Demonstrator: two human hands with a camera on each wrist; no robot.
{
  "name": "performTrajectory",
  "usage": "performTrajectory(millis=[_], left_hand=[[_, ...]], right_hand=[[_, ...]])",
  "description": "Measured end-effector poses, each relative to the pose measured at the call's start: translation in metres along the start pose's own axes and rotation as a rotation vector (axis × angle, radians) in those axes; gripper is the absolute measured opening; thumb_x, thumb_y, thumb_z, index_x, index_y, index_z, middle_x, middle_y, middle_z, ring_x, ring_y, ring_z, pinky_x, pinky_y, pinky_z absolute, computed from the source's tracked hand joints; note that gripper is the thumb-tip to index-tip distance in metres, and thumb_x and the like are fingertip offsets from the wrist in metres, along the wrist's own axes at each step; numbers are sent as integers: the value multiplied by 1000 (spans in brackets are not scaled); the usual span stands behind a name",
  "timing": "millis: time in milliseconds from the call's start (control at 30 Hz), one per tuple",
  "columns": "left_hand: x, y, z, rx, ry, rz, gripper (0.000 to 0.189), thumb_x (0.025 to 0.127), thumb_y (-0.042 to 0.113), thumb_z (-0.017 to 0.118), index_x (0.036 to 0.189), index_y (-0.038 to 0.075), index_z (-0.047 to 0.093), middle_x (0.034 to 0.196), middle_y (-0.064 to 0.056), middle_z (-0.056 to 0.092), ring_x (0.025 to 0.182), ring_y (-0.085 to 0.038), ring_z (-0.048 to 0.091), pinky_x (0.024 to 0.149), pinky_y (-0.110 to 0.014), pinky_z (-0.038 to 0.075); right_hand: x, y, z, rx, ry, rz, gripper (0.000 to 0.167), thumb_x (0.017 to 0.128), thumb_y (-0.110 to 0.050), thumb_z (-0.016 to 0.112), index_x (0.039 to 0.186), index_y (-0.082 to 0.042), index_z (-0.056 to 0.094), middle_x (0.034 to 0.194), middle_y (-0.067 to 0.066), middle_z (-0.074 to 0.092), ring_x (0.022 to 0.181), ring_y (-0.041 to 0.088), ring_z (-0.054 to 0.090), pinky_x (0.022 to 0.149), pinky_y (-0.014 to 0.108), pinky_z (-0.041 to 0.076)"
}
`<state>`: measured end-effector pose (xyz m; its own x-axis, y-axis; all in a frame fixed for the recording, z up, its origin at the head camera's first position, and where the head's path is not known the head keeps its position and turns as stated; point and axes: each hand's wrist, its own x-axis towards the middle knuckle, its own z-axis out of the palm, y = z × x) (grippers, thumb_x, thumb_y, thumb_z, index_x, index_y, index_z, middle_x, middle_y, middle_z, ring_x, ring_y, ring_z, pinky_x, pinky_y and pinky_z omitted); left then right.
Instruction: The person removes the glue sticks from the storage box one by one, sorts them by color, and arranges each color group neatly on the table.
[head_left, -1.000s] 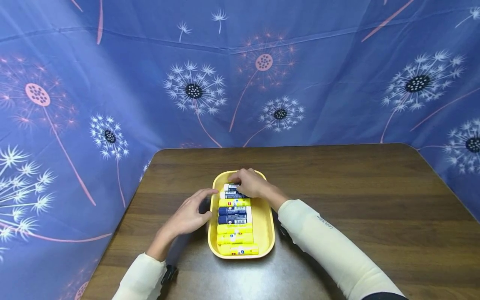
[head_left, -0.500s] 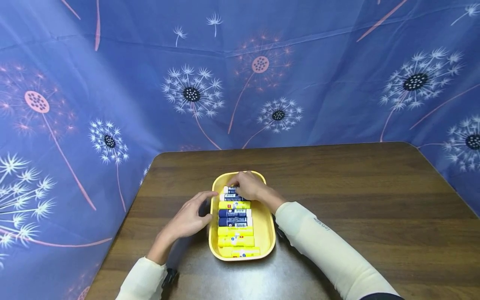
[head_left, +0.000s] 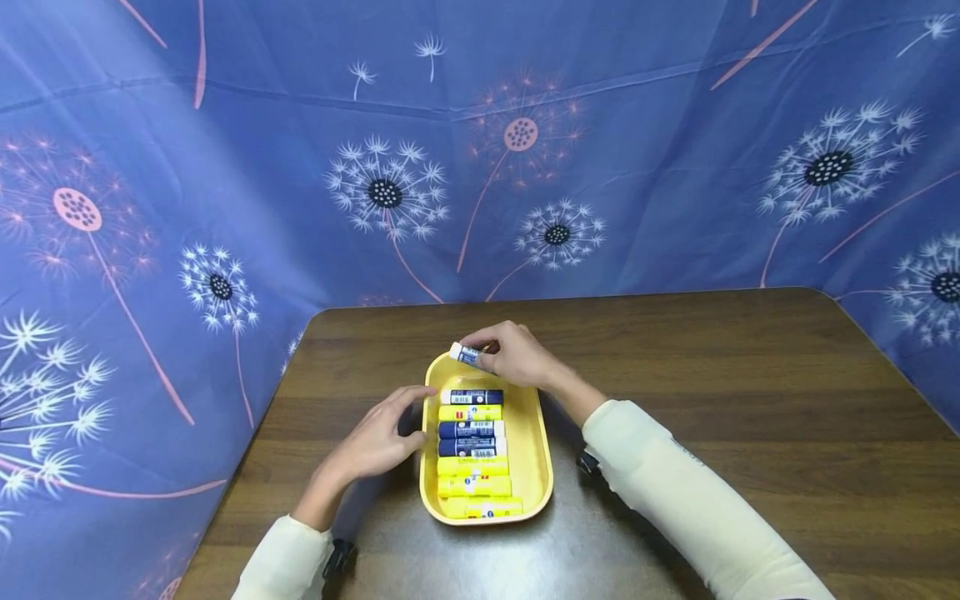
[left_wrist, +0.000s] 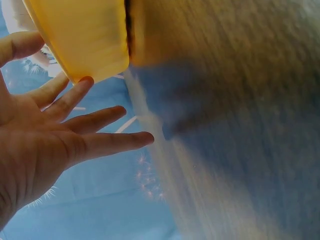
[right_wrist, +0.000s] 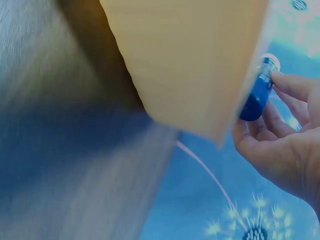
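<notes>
A yellow tray [head_left: 528, 433] holds a column of glue sticks, some dark blue with white caps, others yellow. My right hand [head_left: 517, 354] pinches a blue glue stick [head_left: 467, 355] with a white cap, raised over the tray's far end. In the right wrist view, thumb and fingers grip that blue stick [right_wrist: 259, 92] beside the tray wall [right_wrist: 185, 60]. My left hand [head_left: 382, 433] is at the tray's left side, fingers spread and holding nothing. The left wrist view shows its fingertips at the tray's outer wall [left_wrist: 90, 40]. Nearest the far end lies another blue glue stick [head_left: 471, 397].
The tray stands on a brown wooden table [head_left: 712, 400]. A blue cloth [head_left: 637, 167] with dandelion prints hangs behind and to the left of the table.
My right hand has lifted the farthest blue glue stick up from its place in the column. The left hand has stayed at the tray's side.
</notes>
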<state>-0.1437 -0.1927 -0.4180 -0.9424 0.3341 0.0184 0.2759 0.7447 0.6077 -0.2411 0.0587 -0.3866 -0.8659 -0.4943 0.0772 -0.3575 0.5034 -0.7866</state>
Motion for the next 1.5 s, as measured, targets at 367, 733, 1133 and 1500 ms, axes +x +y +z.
performTrajectory(millis=[367,733,1133,1500], left_hand=[[2,-3,-3,17,6,43,61,87,15,72,146,13,55,149,-8,57,141,-30,53,118,-55,43],[2,-1,-4,15,-18,15,61,89,17,71,147,14,54,152,-8,54,144,-31,51,119,-57,41],[1,-1,-4,35,-24,28,60,90,18,71,147,11,54,151,-9,55,141,-31,54,117,-56,43],[2,-3,-4,42,-36,28,61,90,19,71,148,13,53,151,-8,55,141,-30,53,117,-56,43]], right_hand=[[-33,32,-62,231,293,116,39,96,-4,67,135,-2,67,120,24,71,97,20,68,74,20,56],[-78,87,-77,189,378,253,41,95,-5,67,135,3,64,122,29,68,95,7,61,74,12,52],[-84,98,-50,30,414,397,38,93,-13,71,129,-2,70,112,20,74,101,29,70,73,22,51],[-75,95,-27,-66,531,433,37,92,-15,71,126,-2,70,106,18,74,96,31,71,80,41,57]])
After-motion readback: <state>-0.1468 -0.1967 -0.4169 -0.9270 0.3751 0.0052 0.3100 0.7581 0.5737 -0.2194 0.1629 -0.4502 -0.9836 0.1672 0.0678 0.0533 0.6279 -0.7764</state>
